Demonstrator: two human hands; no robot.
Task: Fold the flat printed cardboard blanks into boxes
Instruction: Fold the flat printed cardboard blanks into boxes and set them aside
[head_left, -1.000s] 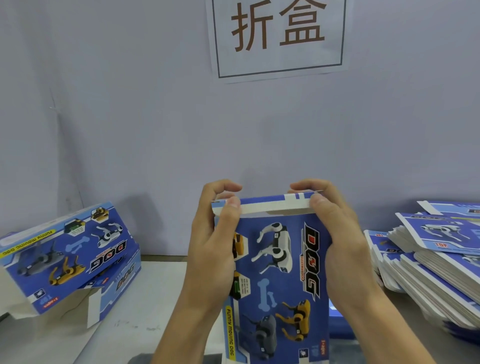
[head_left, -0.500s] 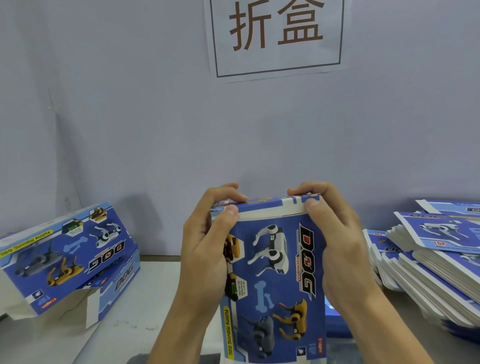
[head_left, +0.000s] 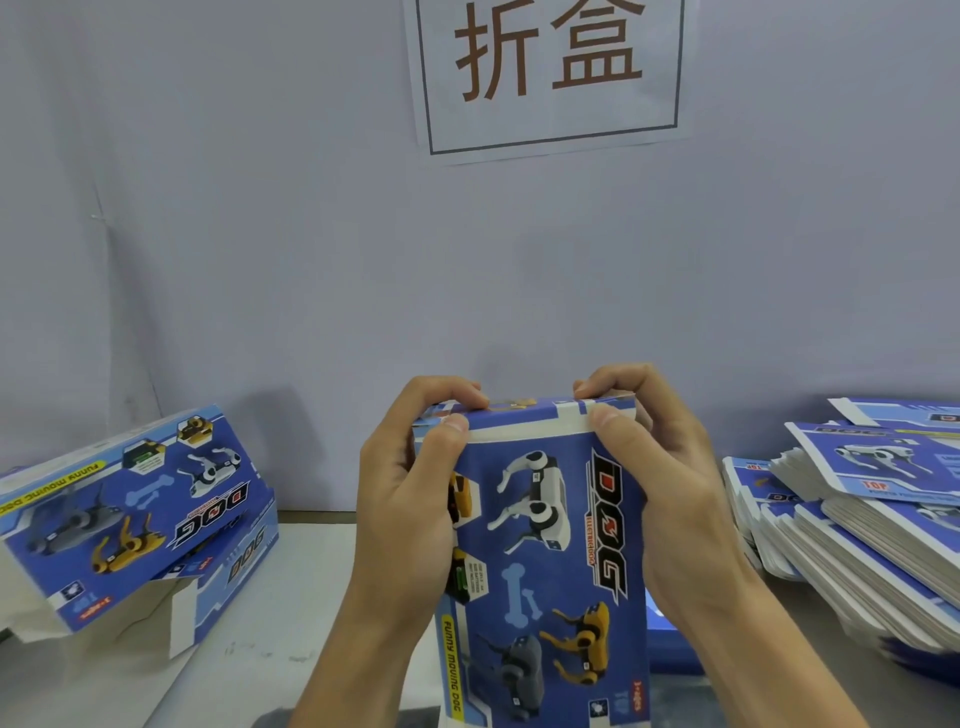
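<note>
Currently left hand (head_left: 410, 499) and right hand (head_left: 670, 483) both pinch upright dog-print box (head_left: 550, 561) at its folded top flap.

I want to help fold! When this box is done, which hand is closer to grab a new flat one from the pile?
Probably the right hand: the stack of flat blanks lies on its side. The left hand, also gripping the box, is nearer the folded boxes.

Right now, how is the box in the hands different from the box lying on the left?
The held box stands upright, gripped by the left hand and right hand; the left box lies tilted on the table, untouched. The held box's top flap is folded down; the left box's end flap hangs open. Both are blue with robot dogs.
</note>
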